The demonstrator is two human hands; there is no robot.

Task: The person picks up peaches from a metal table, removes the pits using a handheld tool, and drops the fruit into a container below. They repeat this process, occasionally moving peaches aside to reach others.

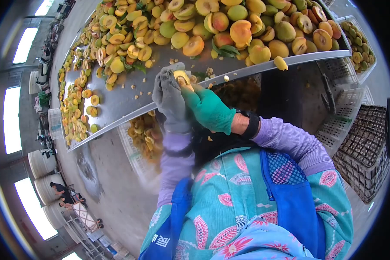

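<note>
A cut yellow fruit, like a peach half, is held between my hands just above the table's near edge. My left hand, in a grey glove, is closed around its outer side. In a green glove with bare fingertips, my right hand presses its fingers into the cut face; whether a small tool is in them is hidden. Beyond both hands, a heap of whole and halved peaches covers much of the metal table. Small pit pieces and green leaves lie among the fruit.
Below the table edge stands a white crate of fruit pieces. To the right are a fruit-filled basket, a white crate and stacked dark crates. Large tubs and people with a cart are far left.
</note>
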